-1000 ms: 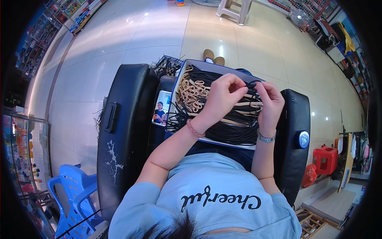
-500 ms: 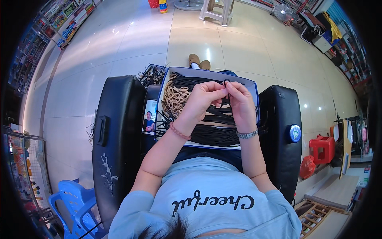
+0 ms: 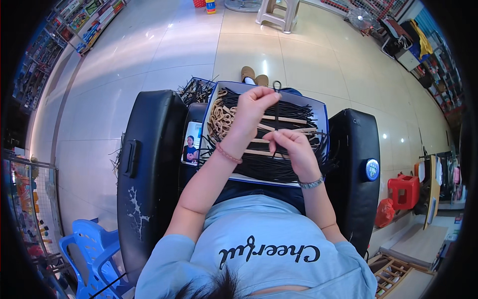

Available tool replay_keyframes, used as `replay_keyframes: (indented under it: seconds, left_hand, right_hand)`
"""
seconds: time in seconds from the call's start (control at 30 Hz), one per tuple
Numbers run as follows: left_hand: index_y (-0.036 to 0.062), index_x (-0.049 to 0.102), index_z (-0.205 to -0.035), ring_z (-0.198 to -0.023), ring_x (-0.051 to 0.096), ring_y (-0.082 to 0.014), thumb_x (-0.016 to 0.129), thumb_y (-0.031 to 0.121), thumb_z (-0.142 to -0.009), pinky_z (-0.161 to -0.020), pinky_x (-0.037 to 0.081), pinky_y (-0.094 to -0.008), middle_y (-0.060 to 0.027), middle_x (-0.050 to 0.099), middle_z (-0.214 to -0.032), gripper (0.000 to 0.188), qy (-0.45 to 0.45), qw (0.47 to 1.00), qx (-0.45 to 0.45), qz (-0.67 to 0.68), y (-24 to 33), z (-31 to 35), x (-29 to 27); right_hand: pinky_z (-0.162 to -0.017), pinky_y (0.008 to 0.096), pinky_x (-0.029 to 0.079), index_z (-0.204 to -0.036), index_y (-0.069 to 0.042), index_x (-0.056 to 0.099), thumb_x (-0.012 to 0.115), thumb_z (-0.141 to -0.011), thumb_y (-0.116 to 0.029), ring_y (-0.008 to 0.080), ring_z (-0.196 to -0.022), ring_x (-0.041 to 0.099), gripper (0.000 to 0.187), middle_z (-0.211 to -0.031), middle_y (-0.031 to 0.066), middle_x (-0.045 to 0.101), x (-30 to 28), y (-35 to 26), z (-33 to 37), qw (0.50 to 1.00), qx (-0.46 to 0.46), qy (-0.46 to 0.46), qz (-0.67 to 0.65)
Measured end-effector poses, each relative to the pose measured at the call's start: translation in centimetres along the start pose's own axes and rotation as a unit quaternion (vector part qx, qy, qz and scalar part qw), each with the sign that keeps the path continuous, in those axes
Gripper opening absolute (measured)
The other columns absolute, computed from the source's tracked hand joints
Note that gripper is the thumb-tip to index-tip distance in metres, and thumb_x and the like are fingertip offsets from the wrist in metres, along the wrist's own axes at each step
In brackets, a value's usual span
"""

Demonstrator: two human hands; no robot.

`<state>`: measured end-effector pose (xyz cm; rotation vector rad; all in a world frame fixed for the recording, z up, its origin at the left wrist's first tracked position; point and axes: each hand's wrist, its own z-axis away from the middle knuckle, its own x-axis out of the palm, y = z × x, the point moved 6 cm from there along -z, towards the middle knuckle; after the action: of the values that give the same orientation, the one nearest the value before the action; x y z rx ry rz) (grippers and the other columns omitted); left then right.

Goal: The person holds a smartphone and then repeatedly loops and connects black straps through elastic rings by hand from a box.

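Observation:
Between my hands a black cord (image 3: 277, 110) is stretched upright, with a small loop at its top. My left hand (image 3: 255, 108) pinches it just under the loop, and my right hand (image 3: 295, 149) has thumb and fingers closed on its lower part. Beneath them lies a shallow blue-edged box (image 3: 326, 122) across my lap. Bundles of black cords (image 3: 264, 170) fill most of it. Beige looped cords (image 3: 219, 119) are heaped on its left side, and a few beige strips (image 3: 291, 119) lie among the black ones.
Black padded armrests stand at my left (image 3: 149, 149) and right (image 3: 354, 164). A phone (image 3: 190, 142) leans left of the box, near a smaller box of black cord ends (image 3: 196, 92). A blue plastic chair (image 3: 92, 249) is behind left; a red stool (image 3: 403, 190) stands right.
My hands, close together at the loop before, are now apart. The right one has slid down toward me along the cord, while the left keeps the loop end raised.

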<state>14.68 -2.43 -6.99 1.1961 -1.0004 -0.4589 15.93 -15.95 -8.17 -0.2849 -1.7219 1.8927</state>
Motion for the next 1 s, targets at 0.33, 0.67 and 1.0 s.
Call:
replay_keyframes:
  seconds: [0.33, 0.67, 1.0]
  left_hand:
    - [0.0049, 0.064, -0.086, -0.059, 0.043, -0.0010, 0.067, 0.011, -0.080, -0.056, 0.033, -0.0145, 0.0049, 0.059, -0.074, 0.009, 0.047, 0.998, -0.007, 0.043, -0.1, -1.7, -1.6]
    - [0.0049, 0.062, -0.087, -0.065, 0.050, -0.0026, 0.061, 0.012, -0.085, -0.062, 0.039, -0.0158, 0.0023, 0.061, -0.076, 0.007, -0.035, 0.987, -0.059, 0.143, -0.2, -0.2, 0.5]
    - [0.0030, 0.061, -0.089, -0.066, 0.049, -0.0020, 0.060, 0.009, -0.086, -0.056, 0.039, -0.0164, 0.0015, 0.059, -0.076, 0.007, -0.090, 0.994, -0.025, -0.055, 0.0, 1.5, 1.9]
  right_hand:
    - [-0.080, 0.0271, 0.044, -0.093, 0.003, 0.064, 0.050, -0.092, -0.019, 0.0134, -0.076, 0.060, 0.026, -0.072, 0.0072, 0.064, 1.5, 1.8, 1.7, 0.988, 0.079, -0.094, -0.097]
    - [-0.080, 0.0249, 0.044, -0.095, 0.001, 0.066, 0.051, -0.091, -0.015, 0.0139, -0.080, 0.059, 0.023, -0.080, 0.0075, 0.067, 0.1, 2.9, 1.5, 0.974, -0.068, -0.010, 0.216]
    - [-0.071, 0.0209, 0.045, -0.093, 0.003, 0.067, 0.059, -0.085, -0.001, 0.0098, -0.080, 0.057, 0.012, -0.096, 0.0063, 0.064, -2.8, -4.8, -1.6, 0.935, -0.250, 0.224, 0.111]
